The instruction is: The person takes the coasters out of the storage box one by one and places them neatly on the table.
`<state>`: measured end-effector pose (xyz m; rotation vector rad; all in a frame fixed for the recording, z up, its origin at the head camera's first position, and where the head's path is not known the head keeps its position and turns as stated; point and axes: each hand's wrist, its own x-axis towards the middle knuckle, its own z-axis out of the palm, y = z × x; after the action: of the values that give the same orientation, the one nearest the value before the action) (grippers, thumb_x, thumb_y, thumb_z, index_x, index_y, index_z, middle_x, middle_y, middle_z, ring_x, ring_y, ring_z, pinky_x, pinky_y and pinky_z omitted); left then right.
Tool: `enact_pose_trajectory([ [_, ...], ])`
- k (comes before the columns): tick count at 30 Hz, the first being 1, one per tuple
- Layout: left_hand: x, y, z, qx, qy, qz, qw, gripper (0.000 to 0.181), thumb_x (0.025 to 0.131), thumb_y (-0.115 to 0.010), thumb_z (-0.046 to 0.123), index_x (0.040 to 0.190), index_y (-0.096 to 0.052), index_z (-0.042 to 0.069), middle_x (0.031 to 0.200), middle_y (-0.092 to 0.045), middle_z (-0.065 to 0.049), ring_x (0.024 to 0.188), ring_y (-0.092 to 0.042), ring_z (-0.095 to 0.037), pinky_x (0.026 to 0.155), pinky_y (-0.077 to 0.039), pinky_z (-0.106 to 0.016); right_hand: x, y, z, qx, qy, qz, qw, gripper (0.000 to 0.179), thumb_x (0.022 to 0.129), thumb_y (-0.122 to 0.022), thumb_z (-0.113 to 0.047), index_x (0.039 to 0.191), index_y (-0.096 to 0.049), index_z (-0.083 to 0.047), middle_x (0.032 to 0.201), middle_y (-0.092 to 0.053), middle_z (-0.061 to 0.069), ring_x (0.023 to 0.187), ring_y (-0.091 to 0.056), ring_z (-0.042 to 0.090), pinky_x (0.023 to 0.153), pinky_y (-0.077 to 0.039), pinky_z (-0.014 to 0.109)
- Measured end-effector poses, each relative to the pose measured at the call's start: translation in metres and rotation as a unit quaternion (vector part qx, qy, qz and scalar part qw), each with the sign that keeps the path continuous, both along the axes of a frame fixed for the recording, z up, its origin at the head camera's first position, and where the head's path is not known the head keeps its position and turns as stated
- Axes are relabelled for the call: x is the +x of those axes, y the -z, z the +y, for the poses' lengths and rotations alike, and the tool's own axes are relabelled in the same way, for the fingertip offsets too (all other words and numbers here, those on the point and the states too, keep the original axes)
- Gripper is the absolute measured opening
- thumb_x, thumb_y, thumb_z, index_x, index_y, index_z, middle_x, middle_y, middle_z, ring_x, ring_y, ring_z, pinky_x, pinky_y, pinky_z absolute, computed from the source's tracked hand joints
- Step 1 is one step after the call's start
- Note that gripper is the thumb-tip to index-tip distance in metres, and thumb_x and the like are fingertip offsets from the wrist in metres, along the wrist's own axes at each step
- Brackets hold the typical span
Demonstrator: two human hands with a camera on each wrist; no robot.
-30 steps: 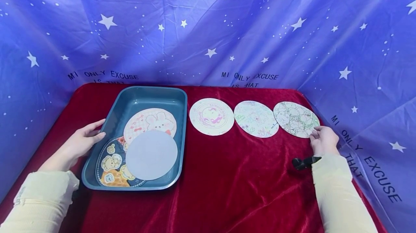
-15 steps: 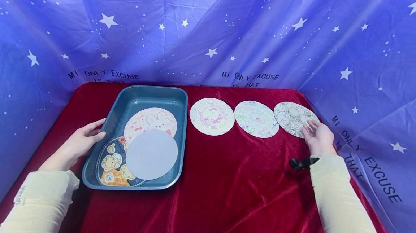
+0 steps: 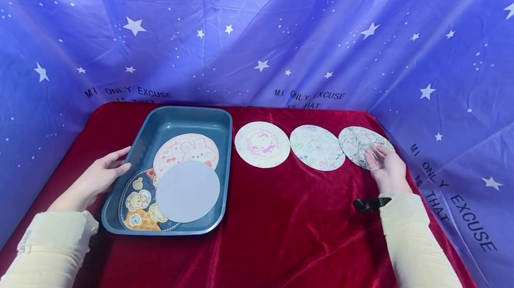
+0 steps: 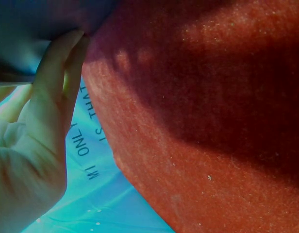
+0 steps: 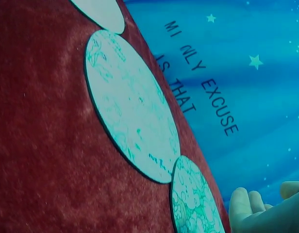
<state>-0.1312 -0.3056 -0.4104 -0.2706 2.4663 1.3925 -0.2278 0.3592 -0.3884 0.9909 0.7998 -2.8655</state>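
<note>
At the blue-green baking tray (image 3: 225,190), my left hand (image 3: 100,176) holds the left wall. In the left wrist view the fingers (image 4: 55,68) lie against its outer side, while the thumb goes behind the rim. Inside the tray, a plain grey round mat (image 3: 187,192) overlaps a pink rabbit mat (image 3: 170,154) and a dark mat with cartoon bears (image 3: 138,201). My right hand (image 3: 388,167) is over the near right part of a round mat with green-grey line drawings (image 3: 357,141). Its fingers are loosely extended and nothing is between them.
Left of that mat lie a pastel-drawn round mat (image 3: 317,147) and one with a pink ring design (image 3: 262,144), in a row right of the tray. Red velvet (image 3: 289,225) covers the table. A starry blue curtain (image 3: 225,56) surrounds the back and sides.
My right hand has come off the right mat's near edge and moved left, turning with its fingers spreading out over the mat. The left hand and tray have stayed put.
</note>
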Motion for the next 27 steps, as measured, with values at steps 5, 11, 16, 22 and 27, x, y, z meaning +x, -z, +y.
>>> enact_pose_trajectory([
  [5,0.000,-0.001,0.000,0.000,0.001,-0.003,1.0000,0.069,0.106,-0.043,0.031,0.159,-0.005,0.008,0.148,-0.031,-0.040,0.112,-0.062,-0.041,0.094,-0.053,-0.058,0.001,-0.003,-0.005,-0.015,-0.018,0.014,0.9996,0.045,0.100,-0.052,-0.002,0.140,-0.045,-0.021,0.135,-0.051,-0.003,0.148,-0.020,0.001,0.118,-0.022,0.017],
  [11,-0.001,0.000,-0.001,0.001,0.002,0.001,1.0000,0.069,0.106,-0.044,0.031,0.159,-0.005,0.009,0.148,-0.031,-0.041,0.113,-0.061,-0.042,0.095,-0.051,-0.059,0.003,-0.006,-0.014,0.002,-0.033,0.032,0.9989,0.016,0.100,-0.051,-0.002,0.114,-0.057,-0.009,0.102,-0.063,0.009,0.148,-0.020,0.004,0.118,-0.025,0.019],
  [16,-0.001,0.000,-0.001,-0.002,0.004,0.001,1.0000,0.069,0.106,-0.043,0.031,0.159,-0.005,0.009,0.148,-0.030,-0.041,0.113,-0.060,-0.044,0.095,-0.051,-0.060,0.004,-0.010,-0.021,0.000,-0.048,0.041,0.9980,0.015,0.100,-0.052,-0.004,0.113,-0.059,-0.006,0.095,-0.066,0.011,0.147,-0.025,0.005,0.118,-0.027,0.019],
  [22,-0.001,0.000,0.000,0.004,0.007,-0.003,1.0000,0.072,0.105,-0.044,0.035,0.159,-0.004,0.010,0.149,-0.028,-0.040,0.120,-0.054,-0.051,0.097,-0.047,-0.064,0.004,-0.013,-0.029,-0.014,-0.053,0.050,0.9972,0.031,0.101,-0.052,-0.003,0.130,-0.053,-0.013,0.119,-0.059,0.004,0.149,-0.018,0.004,0.118,-0.025,0.019],
  [27,0.000,0.000,0.000,0.003,0.006,-0.008,0.9999,0.071,0.106,-0.043,0.035,0.159,-0.002,0.011,0.150,-0.026,-0.041,0.125,-0.048,-0.056,0.098,-0.044,-0.065,0.005,-0.015,-0.034,0.001,-0.064,0.058,0.9963,0.033,0.101,-0.052,-0.004,0.132,-0.049,-0.014,0.122,-0.058,0.003,0.149,-0.019,0.005,0.118,-0.027,0.019],
])
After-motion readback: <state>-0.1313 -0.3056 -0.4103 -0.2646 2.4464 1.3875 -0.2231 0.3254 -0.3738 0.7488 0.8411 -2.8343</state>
